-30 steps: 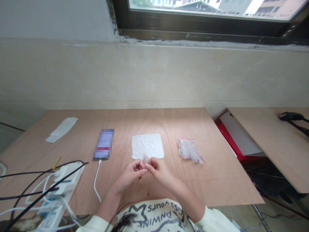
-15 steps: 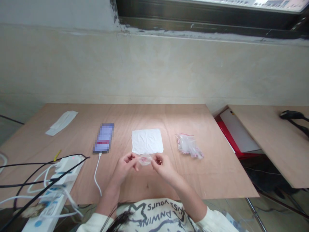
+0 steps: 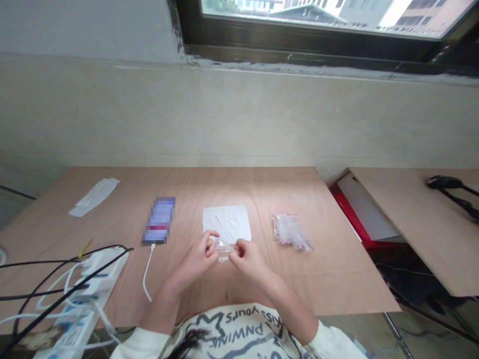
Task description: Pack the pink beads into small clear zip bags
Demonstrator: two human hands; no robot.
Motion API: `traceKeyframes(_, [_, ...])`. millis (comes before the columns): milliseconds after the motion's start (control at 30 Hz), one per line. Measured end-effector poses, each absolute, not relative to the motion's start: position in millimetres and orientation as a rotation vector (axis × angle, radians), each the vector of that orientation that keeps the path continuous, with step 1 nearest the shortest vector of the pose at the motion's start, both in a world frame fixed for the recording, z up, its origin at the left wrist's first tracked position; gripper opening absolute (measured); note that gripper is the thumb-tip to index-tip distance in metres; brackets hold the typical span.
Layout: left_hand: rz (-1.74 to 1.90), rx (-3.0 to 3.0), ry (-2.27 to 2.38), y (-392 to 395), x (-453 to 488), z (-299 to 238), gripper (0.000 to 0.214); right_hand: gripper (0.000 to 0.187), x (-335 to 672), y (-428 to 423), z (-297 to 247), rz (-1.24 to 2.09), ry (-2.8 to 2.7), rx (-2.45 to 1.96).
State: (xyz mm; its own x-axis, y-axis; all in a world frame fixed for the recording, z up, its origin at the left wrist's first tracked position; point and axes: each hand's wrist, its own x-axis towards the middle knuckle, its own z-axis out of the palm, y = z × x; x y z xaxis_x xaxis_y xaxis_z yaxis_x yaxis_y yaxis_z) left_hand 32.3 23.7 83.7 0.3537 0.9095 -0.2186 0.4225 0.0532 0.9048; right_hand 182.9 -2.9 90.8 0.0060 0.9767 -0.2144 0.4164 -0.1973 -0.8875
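Note:
My left hand (image 3: 200, 255) and my right hand (image 3: 245, 257) meet over the near middle of the wooden table (image 3: 329, 279). Both pinch a small clear plastic bag (image 3: 223, 247) stretched between their fingertips. Just beyond the hands lies a white square of paper (image 3: 226, 223). A pile of small clear zip bags with red strips (image 3: 289, 230) rests to the right of the paper.
A phone (image 3: 159, 227) lies left of the paper with a white cable (image 3: 145, 276) plugged in. A white power strip with black and white cables (image 3: 86, 289) fills the near left. Folded white paper (image 3: 94, 196) sits far left. A second table (image 3: 419, 219) stands at right.
My hands pulled apart with the small bag stretched between them, then drew close together again. The view tilted down and back up.

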Motion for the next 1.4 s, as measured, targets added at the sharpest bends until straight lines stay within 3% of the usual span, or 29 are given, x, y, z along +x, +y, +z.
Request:
traceKeyframes(100, [0.584, 1.582, 1.237, 19, 40, 86, 0.027, 0.004, 180, -2, 86, 1.219, -1.396, -1.589])
traceKeyframes(367, [0.608, 1.255, 1.163, 11, 23, 84, 0.041, 0.010, 180, 3, 70, 1.541, -1.082, -1.399])
traceKeyframes(500, [0.656, 1.117, 1.130, 16, 15, 62, 0.035, 0.014, 180, 14, 69, 1.713, -1.025, -1.296])
traceKeyframes(633, [0.735, 0.946, 1.097, 23, 18, 48, 0.030, 0.016, 177, 26, 62, 1.603, -0.991, -1.334])
traceKeyframes(833, [0.932, 0.799, 1.229, 40, 13, 37, 0.032, 0.016, 176, 33, 45, 1.131, -1.231, -1.516])
traceKeyframes(967, [0.963, 0.779, 1.285, 46, 9, 28, 0.032, 0.014, 171, 38, 35, 1.073, -1.395, -1.562])
traceKeyframes(1400, [0.856, 0.779, 1.253, 45, -3, 11, 0.029, 0.017, 180, 49, -1, 1.404, -1.133, -1.517])
